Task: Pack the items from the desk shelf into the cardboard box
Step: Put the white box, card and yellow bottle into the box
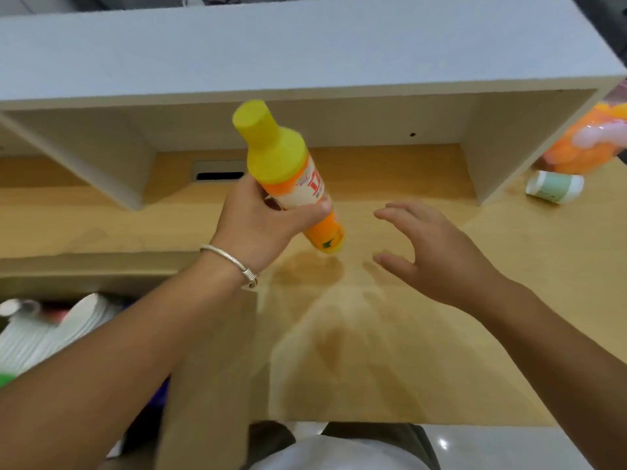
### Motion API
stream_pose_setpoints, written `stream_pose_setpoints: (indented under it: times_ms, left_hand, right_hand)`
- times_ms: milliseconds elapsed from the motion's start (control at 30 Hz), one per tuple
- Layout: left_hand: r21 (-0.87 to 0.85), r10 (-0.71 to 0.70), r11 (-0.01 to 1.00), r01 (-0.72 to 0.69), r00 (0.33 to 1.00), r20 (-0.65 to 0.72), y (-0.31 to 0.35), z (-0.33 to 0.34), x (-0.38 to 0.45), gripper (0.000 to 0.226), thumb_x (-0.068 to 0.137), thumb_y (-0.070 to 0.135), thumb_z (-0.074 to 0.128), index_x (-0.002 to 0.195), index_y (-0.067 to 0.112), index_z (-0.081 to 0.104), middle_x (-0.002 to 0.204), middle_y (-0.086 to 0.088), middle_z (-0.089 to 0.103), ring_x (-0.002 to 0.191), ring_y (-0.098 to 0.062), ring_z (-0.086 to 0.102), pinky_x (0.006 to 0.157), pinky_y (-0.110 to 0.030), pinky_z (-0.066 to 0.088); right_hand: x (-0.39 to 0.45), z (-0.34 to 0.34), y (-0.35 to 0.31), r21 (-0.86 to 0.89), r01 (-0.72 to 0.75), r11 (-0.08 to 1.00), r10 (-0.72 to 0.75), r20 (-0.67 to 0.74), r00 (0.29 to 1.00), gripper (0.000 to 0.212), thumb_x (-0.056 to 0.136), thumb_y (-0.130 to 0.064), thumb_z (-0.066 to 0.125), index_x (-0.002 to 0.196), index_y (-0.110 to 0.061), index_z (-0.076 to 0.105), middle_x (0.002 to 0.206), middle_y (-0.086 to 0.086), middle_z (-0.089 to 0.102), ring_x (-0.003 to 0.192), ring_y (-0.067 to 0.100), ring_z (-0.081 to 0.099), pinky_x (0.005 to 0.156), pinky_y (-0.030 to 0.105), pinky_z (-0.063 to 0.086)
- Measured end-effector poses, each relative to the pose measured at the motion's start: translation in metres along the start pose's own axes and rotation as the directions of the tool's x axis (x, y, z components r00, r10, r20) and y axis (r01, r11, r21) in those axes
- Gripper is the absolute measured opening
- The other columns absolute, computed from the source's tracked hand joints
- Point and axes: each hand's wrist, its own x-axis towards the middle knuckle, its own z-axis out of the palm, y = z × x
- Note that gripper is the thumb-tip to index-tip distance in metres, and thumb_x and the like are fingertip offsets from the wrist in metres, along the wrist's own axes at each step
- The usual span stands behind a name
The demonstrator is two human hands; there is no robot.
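Note:
My left hand (261, 222) grips an orange bottle (288, 178) with a tall yellow cap, tilted with the cap up and away from me, lifted above the wooden desk (390, 351). A silver bangle sits on that wrist. My right hand (431, 252) hovers to the right of the bottle, fingers spread and relaxed, holding nothing. The cardboard box (210, 351) stands at the lower left beneath my left forearm; white ribbed items (51, 334) and something green lie inside it. The white desk shelf (305, 62) spans the back, its middle bay holding nothing I can see.
A small white and green container (554, 188) lies on its side at the right, beside an orange and pink packet (590, 144). A dark cable slot (220, 174) is set in the desk under the shelf. The desk's near edge is at the bottom.

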Motion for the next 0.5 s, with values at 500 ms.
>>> stream_pose_setpoints:
  times_ms: [500]
  left_hand:
    - [-0.099,-0.189,0.981,0.164,0.911,-0.366,-0.018,-0.357,-0.153,0.072,0.029,0.073,0.074,0.085,0.029,0.074,0.071,0.017,0.072,0.064,-0.002,0.068,0.048,-0.013,0.051]
  right_hand:
    - [0.019,0.041,-0.270,0.100,0.279,0.955,-0.272,-0.079,0.959,0.051,0.084,-0.045,0.057,0.131,-0.025,0.053,0.131,-0.010,0.050,0.122,0.001,0.041,0.099,0.010,0.027]
